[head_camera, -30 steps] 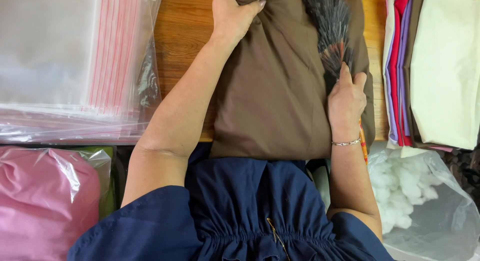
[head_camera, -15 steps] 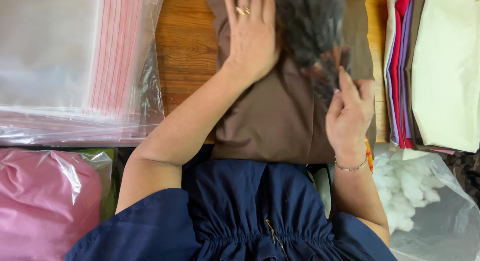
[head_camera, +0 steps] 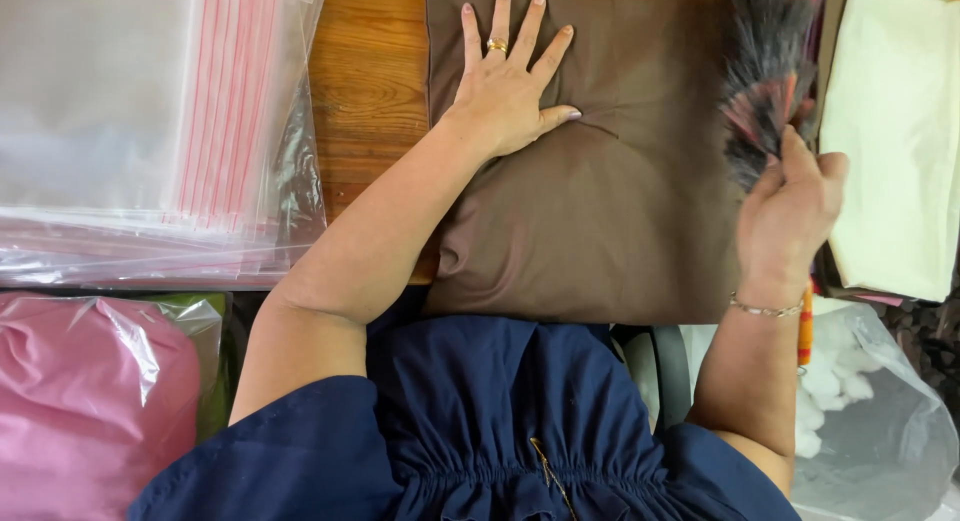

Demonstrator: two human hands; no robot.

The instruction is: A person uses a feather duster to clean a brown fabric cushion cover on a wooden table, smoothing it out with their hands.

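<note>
The left hand (head_camera: pixel 510 91) lies flat with fingers spread wide, palm pressing into the brown cushion (head_camera: pixel 590 201), which rests on the wooden surface (head_camera: pixel 365 91) right in front of the person. The right hand (head_camera: pixel 790 216) is curled at the cushion's right edge, its fingers closed around the base of a dark furry tassel (head_camera: pixel 765 76) that stands up from that corner. To the left lies a stack of clear zip bags (head_camera: pixel 150 131); below it, a plastic bag holds pink fabric (head_camera: pixel 85 401). At lower right, another clear bag (head_camera: pixel 880 431) holds white stuffing.
</note>
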